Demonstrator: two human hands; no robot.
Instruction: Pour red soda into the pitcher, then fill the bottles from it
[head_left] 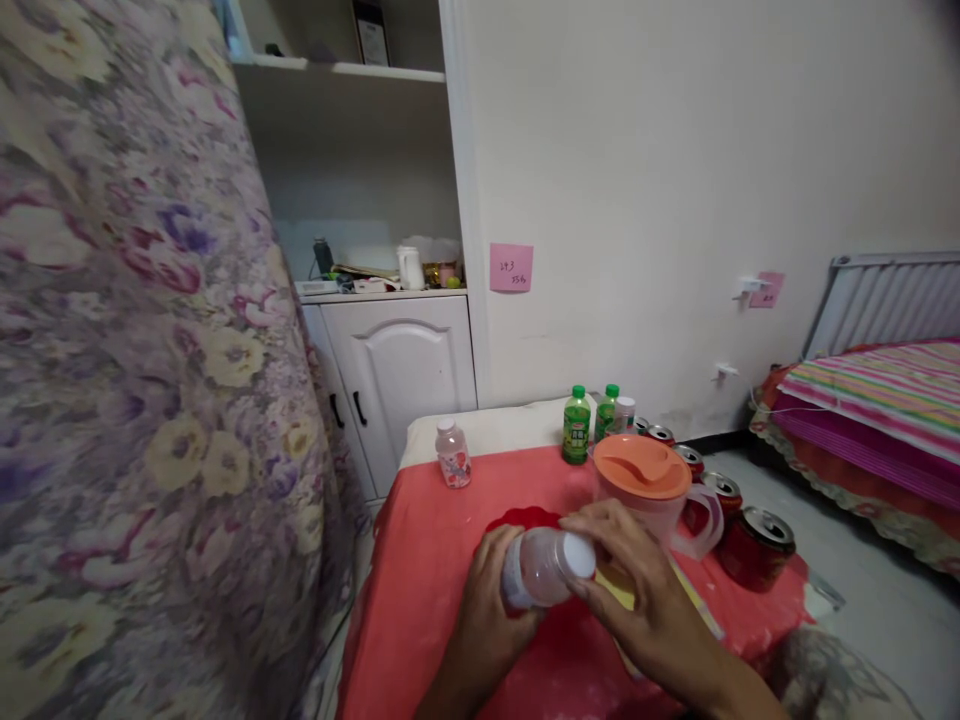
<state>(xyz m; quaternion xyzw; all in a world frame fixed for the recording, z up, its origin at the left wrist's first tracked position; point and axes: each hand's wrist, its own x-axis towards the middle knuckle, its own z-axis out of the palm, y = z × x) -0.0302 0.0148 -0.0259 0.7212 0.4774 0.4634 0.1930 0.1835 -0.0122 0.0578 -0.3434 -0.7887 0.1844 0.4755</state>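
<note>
A clear plastic bottle [541,568] with a white cap is held tilted over the table, its cap end toward the right. My left hand [484,600] is wrapped round the bottle's body. The fingers and thumb of my right hand [630,575] are closed on the white cap [579,556]. Below the hands lies a red dish with a wavy rim [517,517], mostly hidden. Something yellow and flat [619,588] shows partly beneath my right hand. Just beyond that hand stands a clear pitcher with an orange lid [643,465].
A pink-labelled bottle [454,455] stands at the table's far left. Green bottles [576,425] stand at the back, and several dark red cans [756,548] line the right edge. A red cloth [420,560] covers the table. Left are a floral curtain [150,350] and a white cabinet [409,370].
</note>
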